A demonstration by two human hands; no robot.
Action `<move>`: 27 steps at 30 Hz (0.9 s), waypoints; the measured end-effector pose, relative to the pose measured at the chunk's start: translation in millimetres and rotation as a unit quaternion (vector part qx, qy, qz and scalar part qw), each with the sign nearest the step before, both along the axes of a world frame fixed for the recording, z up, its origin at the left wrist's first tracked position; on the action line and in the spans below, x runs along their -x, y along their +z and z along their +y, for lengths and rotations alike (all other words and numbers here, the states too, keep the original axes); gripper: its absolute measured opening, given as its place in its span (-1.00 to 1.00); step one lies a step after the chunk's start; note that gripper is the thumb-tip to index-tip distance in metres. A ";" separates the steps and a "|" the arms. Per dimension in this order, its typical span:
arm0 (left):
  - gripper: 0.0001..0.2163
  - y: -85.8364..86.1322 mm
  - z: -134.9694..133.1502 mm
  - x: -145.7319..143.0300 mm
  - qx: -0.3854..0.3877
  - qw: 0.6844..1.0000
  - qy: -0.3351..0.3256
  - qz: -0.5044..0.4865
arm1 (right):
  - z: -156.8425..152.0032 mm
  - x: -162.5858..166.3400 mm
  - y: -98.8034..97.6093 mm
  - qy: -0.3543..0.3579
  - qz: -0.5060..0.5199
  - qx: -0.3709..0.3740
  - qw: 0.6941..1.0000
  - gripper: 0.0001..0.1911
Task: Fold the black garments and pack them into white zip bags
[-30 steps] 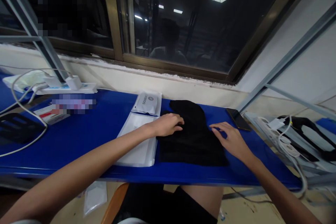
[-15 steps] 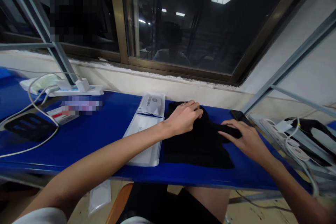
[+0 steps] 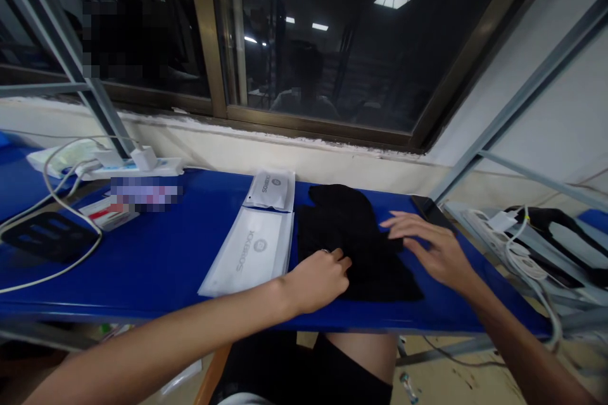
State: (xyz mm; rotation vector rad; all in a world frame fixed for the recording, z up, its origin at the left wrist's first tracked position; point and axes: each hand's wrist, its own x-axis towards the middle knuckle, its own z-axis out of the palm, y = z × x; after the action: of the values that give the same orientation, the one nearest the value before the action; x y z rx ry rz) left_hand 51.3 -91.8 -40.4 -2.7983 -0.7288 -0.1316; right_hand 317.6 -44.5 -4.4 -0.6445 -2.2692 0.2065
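A piece of black folded clothing [image 3: 380, 272] lies on the blue table, its exact kind not clear from its dark surface. At its near left part is my left hand [image 3: 318, 281], with fingers curled down and closed on the fabric; the fingertips are partly hidden. My right hand [image 3: 430, 243] is over the clothing's right edge, fingers stretched out and thumb apart, touching or just above a fold. Left of the clothing lie a large white printed pouch [image 3: 251, 243] and, behind it, a smaller white printed pouch [image 3: 272, 190].
The blue table [image 3: 156, 253] runs along a windowed wall. At left are a power strip [image 3: 128, 168] with white cables, a small box [image 3: 109, 212] and a black slotted object [image 3: 47, 237]. A dark flat object [image 3: 427, 207] lies at the back right. Metal posts [image 3: 517, 88] flank the table.
My left hand has moved from the clothing's far part toward me, uncovering the far part and the large pouch. My right hand has let go of the fold, which now lies flatter, and its fingers have straightened.
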 end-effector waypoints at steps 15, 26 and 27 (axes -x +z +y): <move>-0.88 -4.0 -7.8 -1.2 -0.021 1.000 0.009 0.009 | 81.4 145.5 -61.7 0.047 -0.135 0.059 0.988 -0.86; -0.69 15.5 49.6 28.6 -0.035 0.999 0.023 0.023 | 116.1 128.4 -78.2 0.005 0.262 0.324 0.909 -0.75; -0.71 12.8 53.9 31.2 -0.015 0.999 0.027 0.013 | 115.4 123.9 -74.9 -0.007 0.280 0.319 0.905 -0.75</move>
State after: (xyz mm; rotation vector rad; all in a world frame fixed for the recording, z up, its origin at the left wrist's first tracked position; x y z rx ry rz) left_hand 20.0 -37.8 -27.6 -2.7439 -0.7889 -0.0948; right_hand 193.7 70.9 -79.3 -0.7993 -1.6147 1.0228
